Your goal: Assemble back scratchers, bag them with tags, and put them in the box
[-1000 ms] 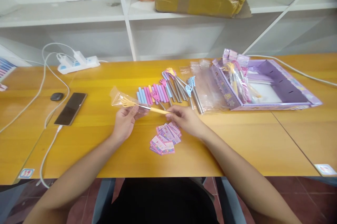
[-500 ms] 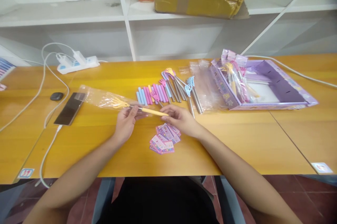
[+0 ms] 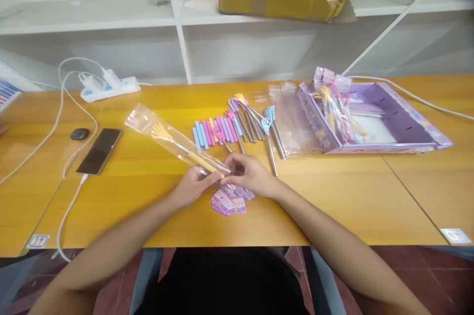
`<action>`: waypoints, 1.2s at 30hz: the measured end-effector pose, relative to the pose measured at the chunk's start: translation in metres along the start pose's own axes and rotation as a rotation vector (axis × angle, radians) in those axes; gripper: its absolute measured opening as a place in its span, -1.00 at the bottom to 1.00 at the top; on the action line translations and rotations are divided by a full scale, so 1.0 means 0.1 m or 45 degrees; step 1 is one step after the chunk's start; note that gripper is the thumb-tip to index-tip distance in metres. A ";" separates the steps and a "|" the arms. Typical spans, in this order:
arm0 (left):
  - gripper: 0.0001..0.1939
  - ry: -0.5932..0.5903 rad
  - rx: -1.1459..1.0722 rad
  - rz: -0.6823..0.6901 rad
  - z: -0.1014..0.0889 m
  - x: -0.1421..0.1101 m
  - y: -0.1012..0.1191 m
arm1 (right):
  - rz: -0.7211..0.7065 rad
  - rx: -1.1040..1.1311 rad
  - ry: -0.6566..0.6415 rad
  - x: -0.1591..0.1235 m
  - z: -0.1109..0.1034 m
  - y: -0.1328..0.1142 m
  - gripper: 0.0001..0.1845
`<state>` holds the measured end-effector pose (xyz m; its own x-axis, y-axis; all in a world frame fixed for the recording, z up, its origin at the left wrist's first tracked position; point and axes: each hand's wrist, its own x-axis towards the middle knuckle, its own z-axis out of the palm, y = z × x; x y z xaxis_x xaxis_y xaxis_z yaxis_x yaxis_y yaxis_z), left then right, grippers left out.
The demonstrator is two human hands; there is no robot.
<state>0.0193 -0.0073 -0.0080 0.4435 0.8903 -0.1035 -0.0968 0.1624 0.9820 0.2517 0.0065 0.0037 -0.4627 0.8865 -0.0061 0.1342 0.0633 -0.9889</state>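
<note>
Two hands: left hand (image 3: 191, 187) grips the handle end of the yellow scratcher (image 3: 202, 161); right hand (image 3: 254, 175) pinches the clear bag (image 3: 139, 118) around it.
Yellow scratcher: left of the purple tray (image 3: 388, 147); probably light, stiff, best held mid-handle.
Clear bag: likely soft, slippery.

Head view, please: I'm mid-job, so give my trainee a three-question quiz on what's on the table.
1. Choose: what colour is the scratcher that the left hand holds in the clear bag?
a) blue
b) yellow
c) pink

2. True or false: the phone has a white cable plugged into it.

3. Fill the gap: the purple box lies toward the person's ____ side.

Key: 1 b; 2 true; 3 right.
</note>
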 end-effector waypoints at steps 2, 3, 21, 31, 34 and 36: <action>-0.53 -0.030 0.116 -0.005 0.01 -0.02 -0.02 | -0.035 -0.082 0.008 -0.01 0.06 -0.01 -0.47; -0.53 -0.029 0.160 -0.004 0.01 -0.02 -0.01 | -0.059 -0.122 0.014 -0.02 0.08 -0.01 -0.50; -0.50 0.192 -0.054 -0.007 -0.07 0.02 0.02 | -0.753 -0.369 -0.058 -0.04 -0.05 0.08 -0.93; -0.51 0.315 -0.042 0.135 -0.13 0.11 0.12 | -0.752 -0.321 -0.104 -0.07 -0.06 -0.01 -0.90; -0.52 0.162 0.043 0.137 -0.09 0.08 0.08 | -0.740 -0.339 -0.026 -0.07 -0.04 -0.04 -0.92; -0.54 0.068 0.035 0.123 -0.07 0.06 0.06 | -0.699 -0.366 0.016 -0.06 -0.02 -0.05 -0.91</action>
<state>0.0153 0.0014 -0.0040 0.3848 0.9229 -0.0154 -0.1122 0.0634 0.9917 0.2559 0.0016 0.0087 -0.5213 0.6945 0.4958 0.1109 0.6312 -0.7676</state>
